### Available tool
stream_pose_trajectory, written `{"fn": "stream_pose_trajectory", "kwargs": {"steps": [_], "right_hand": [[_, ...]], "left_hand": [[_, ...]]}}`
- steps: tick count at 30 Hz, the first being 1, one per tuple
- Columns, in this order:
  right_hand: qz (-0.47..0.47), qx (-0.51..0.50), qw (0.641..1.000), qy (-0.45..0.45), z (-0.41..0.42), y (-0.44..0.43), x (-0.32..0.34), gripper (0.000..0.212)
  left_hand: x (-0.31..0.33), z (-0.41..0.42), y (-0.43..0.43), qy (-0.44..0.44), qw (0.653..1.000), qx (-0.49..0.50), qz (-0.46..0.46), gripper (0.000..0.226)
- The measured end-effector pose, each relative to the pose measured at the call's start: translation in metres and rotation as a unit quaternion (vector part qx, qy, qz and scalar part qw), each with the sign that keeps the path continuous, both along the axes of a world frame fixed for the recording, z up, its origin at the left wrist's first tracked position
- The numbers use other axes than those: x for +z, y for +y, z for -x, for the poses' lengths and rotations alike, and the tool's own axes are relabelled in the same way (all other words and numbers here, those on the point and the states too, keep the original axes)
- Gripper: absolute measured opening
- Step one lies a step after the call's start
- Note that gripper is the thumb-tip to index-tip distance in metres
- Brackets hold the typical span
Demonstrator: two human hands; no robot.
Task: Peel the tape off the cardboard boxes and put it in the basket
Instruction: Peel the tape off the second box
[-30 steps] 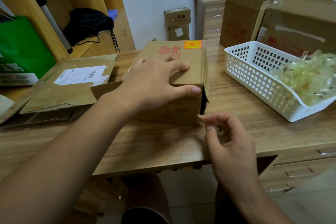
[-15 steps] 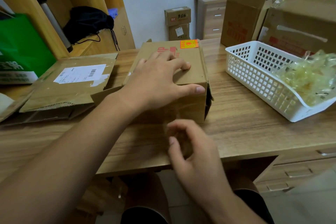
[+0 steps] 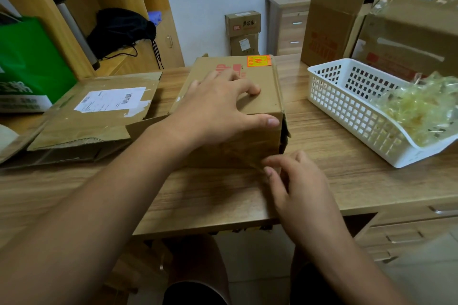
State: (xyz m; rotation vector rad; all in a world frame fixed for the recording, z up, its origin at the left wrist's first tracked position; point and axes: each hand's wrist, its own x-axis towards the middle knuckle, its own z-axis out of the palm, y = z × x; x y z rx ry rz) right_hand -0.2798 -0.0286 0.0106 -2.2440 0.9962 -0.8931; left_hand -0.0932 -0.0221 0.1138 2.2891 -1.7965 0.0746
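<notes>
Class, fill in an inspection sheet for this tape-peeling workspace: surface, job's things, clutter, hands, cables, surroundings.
Surface: wooden desk, drawers beneath at right.
Job's things: cardboard box mid-desk, tape partly lifted off its front; white basket at right holding wadded tape.
Clutter: flattened box with a label, green bag at left.
Hands: left hand presses flat on the box top; right hand seems to pinch the tape at the lower front corner.
Cables: nothing seen.
Surroundings: shelf with black bag, large boxes behind the basket, drawer unit by the wall.
</notes>
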Motion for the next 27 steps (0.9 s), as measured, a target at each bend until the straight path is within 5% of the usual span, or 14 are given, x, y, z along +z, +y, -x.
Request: {"fn": "stream_pose_trajectory", "kwargs": {"steps": [7, 12, 19, 22, 27], "right_hand": [[0.038, 0.093, 0.995, -0.005, 0.006, 0.016, 0.004, 0.016], [0.072, 0.134, 0.983, -0.105, 0.014, 0.026, 0.017, 0.008], [-0.03, 0.061, 0.977, -0.204, 0.027, -0.006, 0.033, 0.024], [-0.078, 0.076, 0.968, -0.227, 0.031, -0.017, 0.033, 0.016], [-0.128, 0.106, 0.958, -0.234, 0.035, -0.025, 0.036, 0.038]], "left_hand": [[0.0, 0.002, 0.0, -0.002, 1.0, 0.002, -0.004, 0.09], [0.0, -0.001, 0.0, -0.004, 1.0, 0.004, -0.004, 0.088], [-0.001, -0.003, 0.002, -0.004, 1.0, 0.001, -0.008, 0.095], [-0.001, -0.004, 0.004, -0.001, 1.0, 0.0, -0.009, 0.1], [-0.002, -0.005, 0.005, -0.003, 1.0, -0.003, -0.007, 0.097]]}}
